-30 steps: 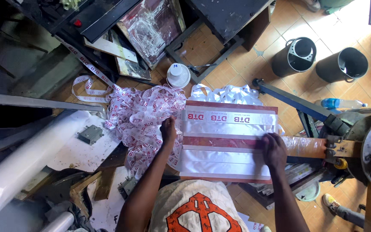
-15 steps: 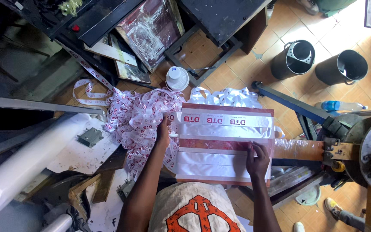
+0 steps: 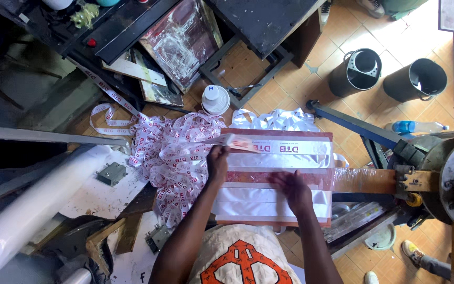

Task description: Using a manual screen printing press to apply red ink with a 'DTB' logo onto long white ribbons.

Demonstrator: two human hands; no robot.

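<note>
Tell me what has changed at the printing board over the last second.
The left hand has pulled the white ribbon leftward across the board; one printed mark now shows where three did. The right hand slid left and lower along the board. The ribbon pile and black buckets stayed put.

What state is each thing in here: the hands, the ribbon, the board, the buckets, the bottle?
Left hand: pinching the ribbon strip, lifting its end off the board.
Right hand: flat on the board, fingers spread.
Ribbon strip: partly peeled at its left end.
Board: lying flat, white strips across it.
Ribbon pile: loose, tangled.
Buckets: upright, open.
Bottle: lying on its side.
</note>
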